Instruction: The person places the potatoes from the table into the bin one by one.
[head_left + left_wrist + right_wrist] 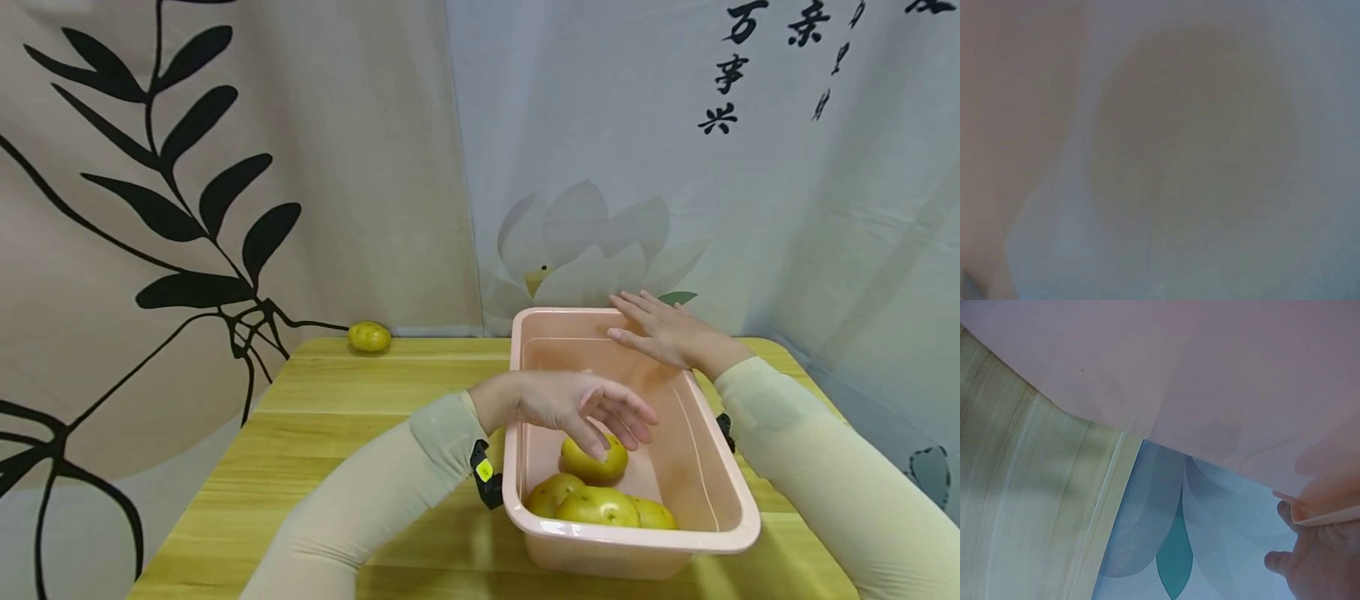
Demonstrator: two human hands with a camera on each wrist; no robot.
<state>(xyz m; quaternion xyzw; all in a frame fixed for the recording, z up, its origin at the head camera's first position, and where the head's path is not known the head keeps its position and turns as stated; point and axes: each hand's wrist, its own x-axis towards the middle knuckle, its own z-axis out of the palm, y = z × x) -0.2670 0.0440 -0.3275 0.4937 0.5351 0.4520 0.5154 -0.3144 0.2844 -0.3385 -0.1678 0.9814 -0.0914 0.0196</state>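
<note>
A pink plastic basin (712, 542) stands on the table with several yellow potatoes (597, 506) at its near end. My left hand (570, 404) reaches over the basin's left side, fingers loosely bent and apart, with nothing in its grasp. Its thumb overlaps the topmost potato (588, 467) in the head view. At the far right corner, my right hand (667, 331) rests on the rim with its fingers extended. The right wrist view shows that hand (1325, 565) at the rim, beside the basin's outer wall (1210, 375). Only a blurred pale surface fills most of the left wrist view.
One more potato (369, 337) lies at the table's far left edge, in front of the curtain. The wooden table (337, 450) extends left of the basin. A printed curtain (375, 167) hangs right behind the table.
</note>
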